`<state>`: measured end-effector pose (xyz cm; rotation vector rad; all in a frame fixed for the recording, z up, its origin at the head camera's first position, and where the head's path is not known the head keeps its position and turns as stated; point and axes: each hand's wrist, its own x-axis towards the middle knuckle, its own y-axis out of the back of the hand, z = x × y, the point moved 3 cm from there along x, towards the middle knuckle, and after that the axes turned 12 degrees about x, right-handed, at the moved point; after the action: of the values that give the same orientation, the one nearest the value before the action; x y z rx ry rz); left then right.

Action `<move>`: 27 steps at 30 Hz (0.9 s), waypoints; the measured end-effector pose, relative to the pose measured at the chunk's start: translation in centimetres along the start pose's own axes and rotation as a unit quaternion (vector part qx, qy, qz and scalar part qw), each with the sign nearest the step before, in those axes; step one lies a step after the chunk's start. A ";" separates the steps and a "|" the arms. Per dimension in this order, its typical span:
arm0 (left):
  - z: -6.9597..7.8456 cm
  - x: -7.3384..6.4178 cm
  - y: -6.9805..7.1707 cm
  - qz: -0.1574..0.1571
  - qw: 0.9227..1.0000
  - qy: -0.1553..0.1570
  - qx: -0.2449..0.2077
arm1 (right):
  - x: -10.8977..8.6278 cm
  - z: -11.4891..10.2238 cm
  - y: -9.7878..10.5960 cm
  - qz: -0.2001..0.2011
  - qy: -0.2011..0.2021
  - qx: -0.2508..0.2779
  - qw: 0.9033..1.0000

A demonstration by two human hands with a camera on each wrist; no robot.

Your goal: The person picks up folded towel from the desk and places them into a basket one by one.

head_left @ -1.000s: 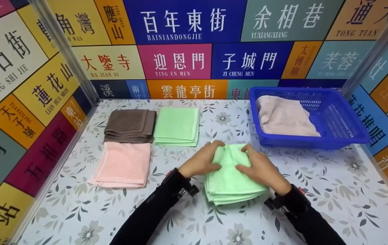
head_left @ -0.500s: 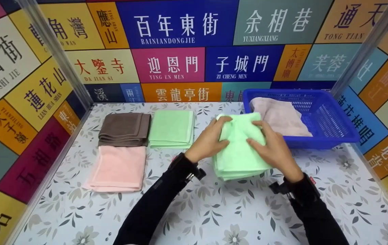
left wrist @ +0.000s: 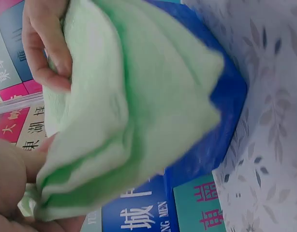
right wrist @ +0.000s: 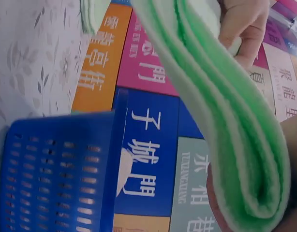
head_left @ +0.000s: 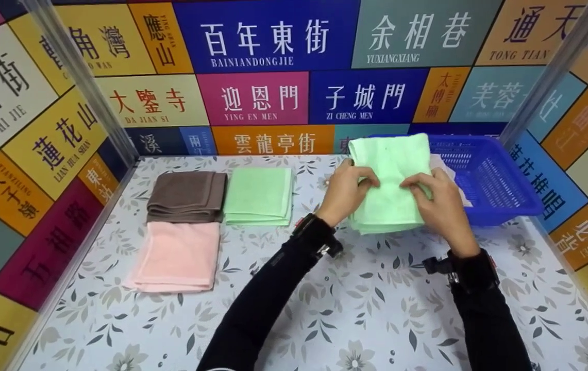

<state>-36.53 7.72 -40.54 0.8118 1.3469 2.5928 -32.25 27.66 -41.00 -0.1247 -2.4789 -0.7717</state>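
A folded light green towel [head_left: 389,201] is held up off the table in front of the blue basket. My left hand [head_left: 348,188] pinches its left side, and my right hand [head_left: 438,198] pinches the right side, thumbs on the near face. Its stacked layers show edge-on in the right wrist view, where the towel [right wrist: 221,106] bends round in a fold. From the left wrist, loose corners of the towel [left wrist: 158,87] fan apart. Behind it, the blue basket [head_left: 500,206] holds a pale pinkish towel [head_left: 451,178], mostly hidden by the green one.
To the left lie a folded brown towel [head_left: 185,196], a second folded green towel [head_left: 258,196] beside it, and a folded pink towel [head_left: 178,255] in front of the brown one. Sign-printed panels [head_left: 268,98] wall in the floral-covered table [head_left: 283,319] at the back and sides.
Both hands have lifted the green towel off the table and carried it up, away from me and to the right, until it overlaps the basket. The other folded towels stay put.
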 end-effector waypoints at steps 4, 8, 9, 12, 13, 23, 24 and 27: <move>1.0 1.1 -1.1 -0.004 1.000 0.010 -0.012 | 0.8 0.8 0.5 0.016 -0.005 -0.010 1.000; 1.6 1.9 -1.9 -0.009 0.999 -0.010 -0.030 | 1.2 1.7 1.0 0.022 0.000 -0.005 1.000; 1.7 2.1 -2.0 0.000 0.999 -0.017 -0.033 | 1.2 1.9 1.2 0.020 0.001 -0.003 1.000; 1.7 2.9 -2.6 0.038 0.998 -0.027 -0.046 | 1.4 2.9 1.5 0.018 0.009 0.001 1.000; 1.7 3.2 -2.9 0.048 0.997 -0.026 -0.055 | 1.5 3.3 1.5 0.017 0.012 0.001 1.000; 2.2 3.7 -6.7 -0.036 0.999 0.006 0.033 | 1.6 7.4 1.5 -0.024 -0.026 -0.031 0.999; 2.3 3.7 -6.9 -0.039 0.998 0.007 0.052 | 1.7 7.7 1.6 -0.027 -0.030 -0.035 0.999; 2.1 3.9 -7.4 -0.046 0.995 0.009 0.092 | 1.7 8.2 1.7 -0.030 -0.045 -0.043 0.998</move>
<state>-39.85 15.02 -43.78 0.7321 1.6072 2.4394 -37.13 33.45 -44.93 -0.1188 -2.5445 -0.9173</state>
